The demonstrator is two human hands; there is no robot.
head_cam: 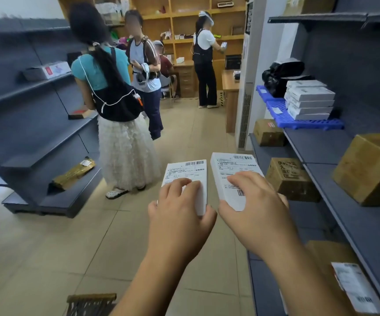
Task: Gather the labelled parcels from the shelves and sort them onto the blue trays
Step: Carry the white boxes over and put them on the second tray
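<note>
Left hand (179,215) grips small white labelled box (185,182), right hand (256,207) grips second white labelled box (235,179); labels up, readable, for sorting onto blue slatted plastic tray (307,123) far right.

Blue tray (307,124) on grey shelf (321,144)
</note>
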